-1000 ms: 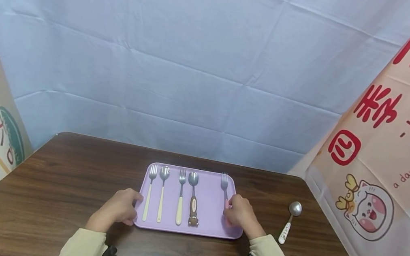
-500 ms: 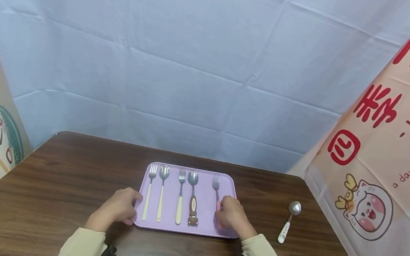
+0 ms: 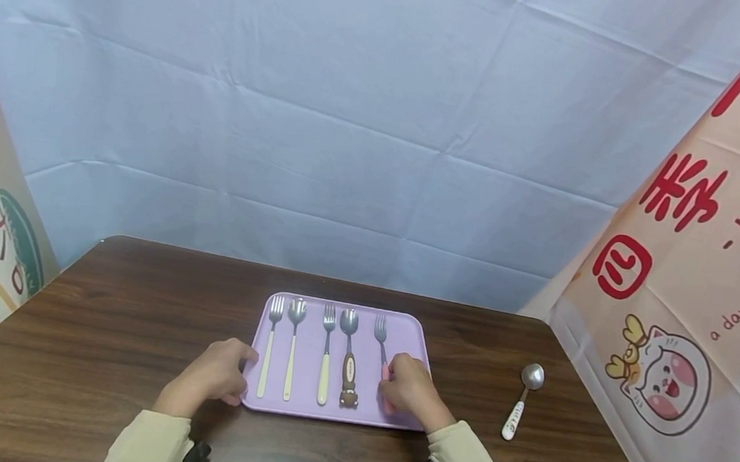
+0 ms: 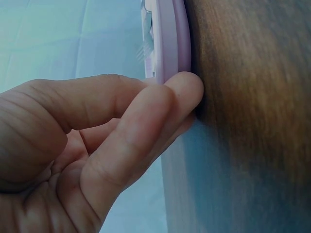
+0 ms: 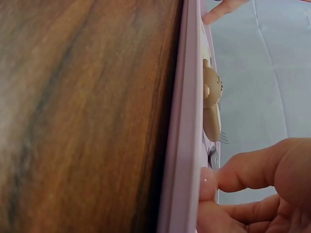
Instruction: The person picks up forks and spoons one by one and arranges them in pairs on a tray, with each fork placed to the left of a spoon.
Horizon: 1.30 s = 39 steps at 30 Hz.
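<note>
A lilac tray (image 3: pixel 362 377) lies on the table, with several pieces of cutlery side by side on it. My right hand (image 3: pixel 410 387) pinches the pink handle of a fork (image 3: pixel 381 331) on the tray's right part. At the tray's left rim, my left hand (image 3: pixel 215 371) grips the edge between thumb and fingers. Left of the pink fork lies a brown bear-handled spoon (image 3: pixel 348 368), then a cream-handled fork (image 3: pixel 324 374). Farther left are a thin spoon (image 3: pixel 292 352) and a thin fork (image 3: pixel 268 350). In the right wrist view, fingers (image 5: pixel 243 172) cover most of the pink handle.
A spoon with a patterned white handle (image 3: pixel 524 398) lies on the dark wooden table (image 3: pixel 138 313), to the right of the tray. Behind the table hangs a pale blue cloth (image 3: pixel 351 148). A printed banner (image 3: pixel 670 345) hangs along the right side.
My right hand has moved the pink-handled fork leftward across the tray, closer to the bear-handled spoon. My left hand has stayed on the tray's left edge.
</note>
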Tool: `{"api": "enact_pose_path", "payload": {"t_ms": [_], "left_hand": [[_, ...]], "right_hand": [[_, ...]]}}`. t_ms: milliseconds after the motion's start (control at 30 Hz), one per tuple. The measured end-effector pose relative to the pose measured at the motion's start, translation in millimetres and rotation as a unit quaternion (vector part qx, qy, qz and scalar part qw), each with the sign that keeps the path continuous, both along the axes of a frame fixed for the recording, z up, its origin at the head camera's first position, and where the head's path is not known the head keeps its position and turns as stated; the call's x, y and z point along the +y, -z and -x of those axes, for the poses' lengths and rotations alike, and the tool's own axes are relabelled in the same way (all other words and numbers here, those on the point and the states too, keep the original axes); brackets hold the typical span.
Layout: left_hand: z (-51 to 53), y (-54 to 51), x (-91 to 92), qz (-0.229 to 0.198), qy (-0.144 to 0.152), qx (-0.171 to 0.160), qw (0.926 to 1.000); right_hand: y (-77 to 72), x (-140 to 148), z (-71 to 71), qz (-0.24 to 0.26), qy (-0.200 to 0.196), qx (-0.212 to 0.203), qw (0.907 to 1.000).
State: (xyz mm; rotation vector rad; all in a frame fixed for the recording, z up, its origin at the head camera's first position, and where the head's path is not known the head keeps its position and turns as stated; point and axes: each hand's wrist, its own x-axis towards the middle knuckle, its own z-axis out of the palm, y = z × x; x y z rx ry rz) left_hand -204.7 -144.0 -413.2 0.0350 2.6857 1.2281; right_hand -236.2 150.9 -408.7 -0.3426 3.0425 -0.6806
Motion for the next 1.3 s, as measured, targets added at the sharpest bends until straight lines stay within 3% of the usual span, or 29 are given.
{"api": "enact_pose_path", "payload": {"t_ms": [567, 1300], "left_hand": [[-0.8, -0.8, -0.3, -0.001, 0.0, 0.004, 1.0], [-0.2, 0.1, 0.0, -0.004, -0.002, 0.001, 1.0]], "right_hand": [[3.6, -5.5, 0.5, 0.035, -0.005, -0.03, 0.9989], [2.7, -6.3, -0.2, 0.016, 0.014, -0.034, 0.9992]]}}
